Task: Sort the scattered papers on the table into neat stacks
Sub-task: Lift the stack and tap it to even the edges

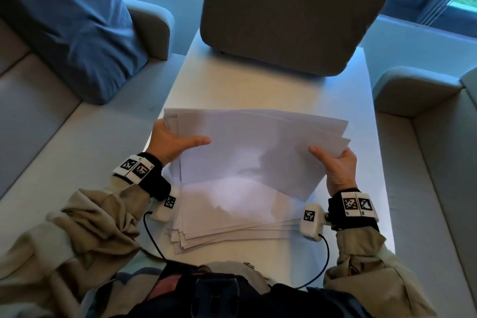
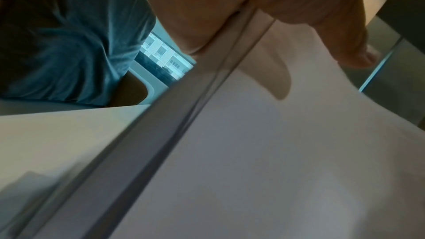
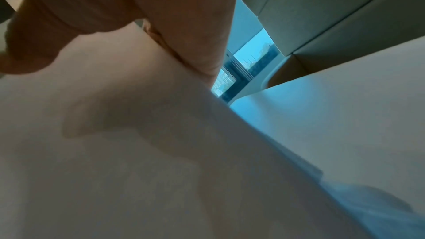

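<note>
Two hands share one bundle of white papers [image 1: 247,147]: our left hand [image 1: 170,142] pinches its left edge, thumb on top, and our right hand [image 1: 338,168] pinches its right edge, lifting it above a looser stack [image 1: 232,219] fanned on the white table [image 1: 271,90]. We see layered sheet edges only from the left wrist; the head view hides our fingers beneath. Both wrist views are blurred.
</note>
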Demonstrator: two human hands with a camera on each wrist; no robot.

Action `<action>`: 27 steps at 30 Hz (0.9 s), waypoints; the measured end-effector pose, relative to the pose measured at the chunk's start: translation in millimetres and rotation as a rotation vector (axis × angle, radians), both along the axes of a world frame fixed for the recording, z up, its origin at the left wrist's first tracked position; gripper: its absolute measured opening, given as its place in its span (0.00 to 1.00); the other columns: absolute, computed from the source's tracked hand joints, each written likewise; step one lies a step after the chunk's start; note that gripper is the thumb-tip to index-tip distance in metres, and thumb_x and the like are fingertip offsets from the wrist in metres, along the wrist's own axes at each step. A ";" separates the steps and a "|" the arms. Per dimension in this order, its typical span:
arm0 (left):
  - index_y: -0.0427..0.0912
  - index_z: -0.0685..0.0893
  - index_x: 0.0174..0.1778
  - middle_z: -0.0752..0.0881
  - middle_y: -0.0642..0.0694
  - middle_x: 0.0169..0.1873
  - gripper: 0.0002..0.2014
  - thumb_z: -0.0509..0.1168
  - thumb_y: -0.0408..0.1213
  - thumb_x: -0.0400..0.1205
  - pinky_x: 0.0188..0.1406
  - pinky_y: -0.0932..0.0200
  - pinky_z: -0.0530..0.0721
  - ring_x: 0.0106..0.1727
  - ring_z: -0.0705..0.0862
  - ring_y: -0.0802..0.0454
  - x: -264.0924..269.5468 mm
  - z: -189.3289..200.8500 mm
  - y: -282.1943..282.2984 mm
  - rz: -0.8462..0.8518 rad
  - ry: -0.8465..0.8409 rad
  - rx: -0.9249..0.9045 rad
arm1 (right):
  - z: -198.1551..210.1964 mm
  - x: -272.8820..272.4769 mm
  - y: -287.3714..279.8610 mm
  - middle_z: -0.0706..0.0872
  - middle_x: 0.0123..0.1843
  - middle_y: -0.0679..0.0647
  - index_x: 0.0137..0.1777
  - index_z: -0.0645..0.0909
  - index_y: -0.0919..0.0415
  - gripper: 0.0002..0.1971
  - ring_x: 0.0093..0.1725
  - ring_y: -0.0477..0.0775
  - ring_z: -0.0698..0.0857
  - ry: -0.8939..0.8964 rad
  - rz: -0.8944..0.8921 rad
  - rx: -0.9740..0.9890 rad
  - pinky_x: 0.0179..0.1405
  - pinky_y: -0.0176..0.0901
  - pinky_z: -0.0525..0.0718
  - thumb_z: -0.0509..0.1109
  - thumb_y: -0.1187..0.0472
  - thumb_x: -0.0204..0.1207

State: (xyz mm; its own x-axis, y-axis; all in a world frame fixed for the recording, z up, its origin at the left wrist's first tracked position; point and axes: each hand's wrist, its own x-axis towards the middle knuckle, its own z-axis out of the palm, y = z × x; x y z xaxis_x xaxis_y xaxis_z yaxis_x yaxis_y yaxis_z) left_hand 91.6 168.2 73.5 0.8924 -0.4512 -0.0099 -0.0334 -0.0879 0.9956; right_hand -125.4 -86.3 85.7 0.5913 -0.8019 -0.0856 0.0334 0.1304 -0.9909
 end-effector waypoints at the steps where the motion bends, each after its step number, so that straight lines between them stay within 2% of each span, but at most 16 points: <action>1: 0.49 0.86 0.37 0.89 0.65 0.30 0.23 0.86 0.40 0.49 0.34 0.70 0.84 0.34 0.87 0.68 0.7 -1.2 -1.5 -0.001 -0.006 0.018 | -1.4 0.2 -0.4 0.92 0.40 0.47 0.49 0.84 0.61 0.27 0.41 0.45 0.89 -0.001 0.002 0.013 0.40 0.40 0.86 0.85 0.58 0.48; 3: 0.49 0.86 0.35 0.88 0.65 0.29 0.18 0.85 0.34 0.55 0.35 0.69 0.85 0.33 0.86 0.68 2.1 -0.2 -6.2 0.018 -0.022 0.033 | -0.7 2.8 -1.5 0.92 0.44 0.49 0.52 0.84 0.61 0.36 0.44 0.47 0.89 0.033 0.002 0.003 0.42 0.41 0.88 0.89 0.49 0.41; 5: 0.46 0.86 0.31 0.88 0.64 0.27 0.15 0.84 0.31 0.57 0.36 0.67 0.84 0.31 0.85 0.68 3.8 4.6 -11.2 0.023 -0.082 0.013 | 6.9 6.5 -2.2 0.89 0.55 0.52 0.62 0.81 0.59 0.43 0.53 0.49 0.87 0.157 -0.060 -0.134 0.54 0.48 0.88 0.89 0.48 0.43; 7: 0.45 0.84 0.28 0.86 0.65 0.24 0.15 0.84 0.29 0.58 0.34 0.71 0.81 0.29 0.81 0.70 1.6 14.8 -15.6 0.005 -0.166 -0.019 | 20.7 7.1 -3.7 0.80 0.67 0.51 0.73 0.70 0.54 0.49 0.64 0.48 0.80 0.262 -0.178 -0.425 0.68 0.55 0.79 0.88 0.49 0.52; 9: 0.47 0.83 0.28 0.85 0.67 0.23 0.15 0.83 0.30 0.59 0.33 0.74 0.79 0.27 0.78 0.72 -2.7 29.0 -21.0 -0.031 -0.273 -0.030 | 40.4 6.5 -1.4 0.75 0.73 0.49 0.77 0.64 0.54 0.51 0.71 0.48 0.75 0.276 -0.218 -0.820 0.72 0.61 0.72 0.84 0.42 0.55; 11: 0.48 0.86 0.29 0.86 0.67 0.25 0.12 0.83 0.35 0.60 0.35 0.73 0.80 0.28 0.81 0.71 -11.4 48.5 -28.6 -0.111 -0.408 -0.025 | 61.5 13.7 12.7 0.75 0.74 0.50 0.76 0.68 0.54 0.49 0.73 0.52 0.74 0.329 -0.071 -1.166 0.72 0.68 0.68 0.79 0.35 0.57; 13: 0.43 0.90 0.34 0.90 0.58 0.32 0.09 0.82 0.37 0.63 0.38 0.65 0.83 0.32 0.86 0.61 -24.2 67.5 -38.9 -0.221 -0.545 -0.050 | 72.4 29.6 36.5 0.78 0.72 0.49 0.74 0.72 0.51 0.44 0.72 0.52 0.75 0.421 0.196 -1.282 0.72 0.70 0.65 0.76 0.35 0.58; 15: 0.41 0.91 0.37 0.91 0.49 0.35 0.08 0.81 0.35 0.65 0.38 0.62 0.84 0.34 0.88 0.53 -34.4 82.7 -48.2 -0.302 -0.614 -0.087 | 71.3 44.5 57.3 0.86 0.61 0.49 0.65 0.80 0.49 0.28 0.62 0.55 0.83 0.438 0.331 -1.259 0.66 0.64 0.72 0.74 0.43 0.64; 16: 0.41 0.91 0.38 0.91 0.48 0.35 0.08 0.81 0.35 0.66 0.38 0.62 0.84 0.34 0.88 0.52 -37.2 88.7 -51.2 -0.336 -0.641 -0.095 | 69.8 49.4 62.1 0.89 0.51 0.49 0.57 0.85 0.49 0.18 0.53 0.57 0.87 0.417 0.343 -1.234 0.56 0.56 0.77 0.73 0.48 0.68; 17: 0.41 0.91 0.39 0.90 0.49 0.36 0.08 0.81 0.35 0.66 0.38 0.63 0.84 0.34 0.88 0.53 -38.1 92.8 -52.5 -0.368 -0.673 -0.088 | 69.0 52.0 63.2 0.89 0.40 0.48 0.49 0.87 0.49 0.09 0.43 0.58 0.86 0.392 0.345 -1.200 0.44 0.47 0.77 0.72 0.51 0.71; 18: 0.42 0.91 0.40 0.90 0.52 0.36 0.08 0.80 0.36 0.67 0.38 0.65 0.83 0.34 0.87 0.56 -35.9 94.6 -52.2 -0.394 -0.695 -0.064 | 67.8 52.2 60.7 0.84 0.32 0.46 0.44 0.87 0.49 0.04 0.34 0.54 0.82 0.365 0.341 -1.158 0.35 0.43 0.73 0.72 0.53 0.73; 20: 0.43 0.90 0.37 0.86 0.64 0.31 0.08 0.80 0.40 0.68 0.35 0.70 0.78 0.31 0.81 0.67 -24.3 93.2 -45.8 -0.410 -0.695 0.032 | 67.9 47.2 50.0 0.75 0.26 0.43 0.37 0.87 0.51 0.06 0.29 0.42 0.72 0.284 0.310 -1.061 0.28 0.42 0.68 0.72 0.53 0.73; 21: 0.45 0.89 0.34 0.83 0.66 0.26 0.08 0.80 0.42 0.67 0.31 0.72 0.74 0.28 0.76 0.71 -16.2 91.0 -41.0 -0.396 -0.677 0.086 | 69.0 43.7 43.4 0.74 0.25 0.43 0.35 0.86 0.52 0.07 0.29 0.40 0.71 0.248 0.277 -0.987 0.28 0.43 0.69 0.73 0.52 0.72; 24: 0.46 0.88 0.32 0.81 0.60 0.24 0.11 0.81 0.46 0.65 0.29 0.69 0.75 0.28 0.72 0.70 3.1 88.0 -25.5 -0.330 -0.576 0.163 | 75.3 30.7 25.0 0.79 0.24 0.52 0.28 0.81 0.61 0.15 0.29 0.41 0.73 0.177 0.155 -0.746 0.26 0.44 0.72 0.76 0.54 0.70; 25: 0.48 0.89 0.33 0.83 0.60 0.25 0.09 0.82 0.43 0.64 0.31 0.68 0.78 0.29 0.75 0.69 5.5 89.4 -22.4 -0.306 -0.508 0.109 | 77.6 26.3 19.8 0.82 0.24 0.49 0.29 0.82 0.64 0.14 0.29 0.42 0.75 0.144 0.120 -0.657 0.26 0.44 0.75 0.78 0.57 0.70; 27: 0.53 0.91 0.35 0.88 0.63 0.31 0.11 0.81 0.33 0.62 0.38 0.70 0.83 0.33 0.83 0.69 5.5 94.7 -21.2 -0.263 -0.352 -0.103 | 81.2 19.6 12.6 0.86 0.27 0.40 0.33 0.85 0.59 0.07 0.30 0.38 0.81 0.054 0.080 -0.493 0.30 0.39 0.82 0.78 0.62 0.70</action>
